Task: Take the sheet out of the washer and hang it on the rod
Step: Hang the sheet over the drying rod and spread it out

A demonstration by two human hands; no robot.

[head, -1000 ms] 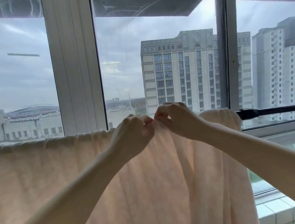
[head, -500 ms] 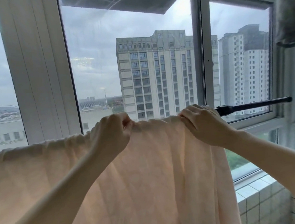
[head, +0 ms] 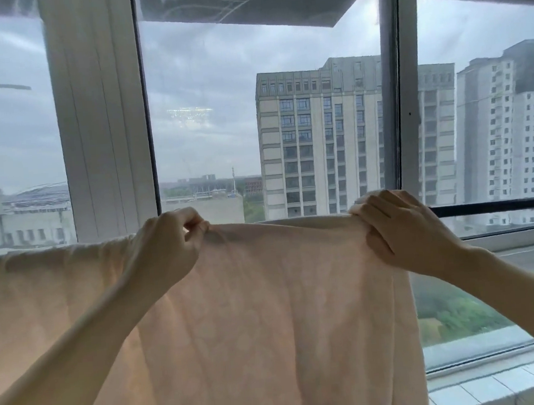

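A pale peach sheet [head: 252, 315] hangs draped over a dark horizontal rod [head: 496, 206] in front of a large window, so it is already out of the washer, which is out of view. The cloth covers the rod from the left edge of the view to just past the middle, and the rod's right stretch is bare. The likeliest risk is the sheet sliding off once released. The near side hangs long and heavy, and the length hanging behind the rod is hidden, so an uneven split could drag it down toward the person. A sharp sideways tug could also pull the top fold off the rod, or shift the rod itself, whose mounts cannot be seen. Gathered cloth under the right fingers and wrinkles toward the left end could stay bunched and probably dry slowly. Both bare arms reach forward and up, with the hands well apart along the rod. The left hand [head: 164, 248] is curled almost into a fist, its thumb and fingertips pinching the top fold. The right hand [head: 401, 227] lies over the fold at the sheet's right edge, fingers hooked over the bunched cloth and thumb beneath, gripping it just beside the bare rod.
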